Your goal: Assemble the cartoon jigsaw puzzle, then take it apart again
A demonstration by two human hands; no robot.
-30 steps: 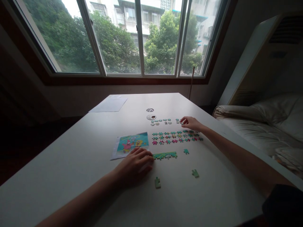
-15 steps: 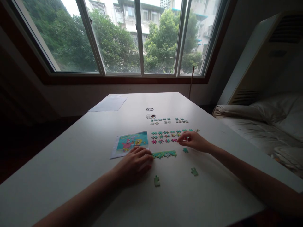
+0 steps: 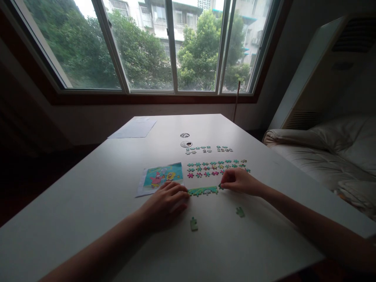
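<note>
Joined puzzle strip point(image 3: 202, 191): green, several pieces long, laid flat on the white table point(image 3: 229, 250); taken as the reference for all places below.

Left hand point(image 3: 172, 199): set at the strip's left end, palm down, the fingertips touching it. Fingers are kept close together and slightly bent; whether anything is gripped beneath them cannot be told.

Right hand point(image 3: 241, 182): placed at the strip's right end. Thumb and fingertips are brought narrowly together, and a small green puzzle piece point(image 3: 221, 187) is held between them, just beside the strip's right end; whether the two are in contact cannot be made out.

Loose green pieces, two: one point(image 3: 193, 224) lying on the near side of the strip, towards its left end; the other point(image 3: 240, 212) nearer than the strip and off to its right.

Three rows of puzzle pieces point(image 3: 214, 167): teal, pink and mixed colours, spread just beyond the strip; the nearest row is partly hidden by the right hand.

Two broken rows of paler pieces point(image 3: 209, 150): arranged farther beyond the strip.

Picture sheet point(image 3: 163, 176): printed with a pink figure and a yellow figure on blue-green; laid left of the strip, its near right corner partly covered by the left hand.

Round metal fitting point(image 3: 186, 144): set in the table, well beyond the strip.
</note>
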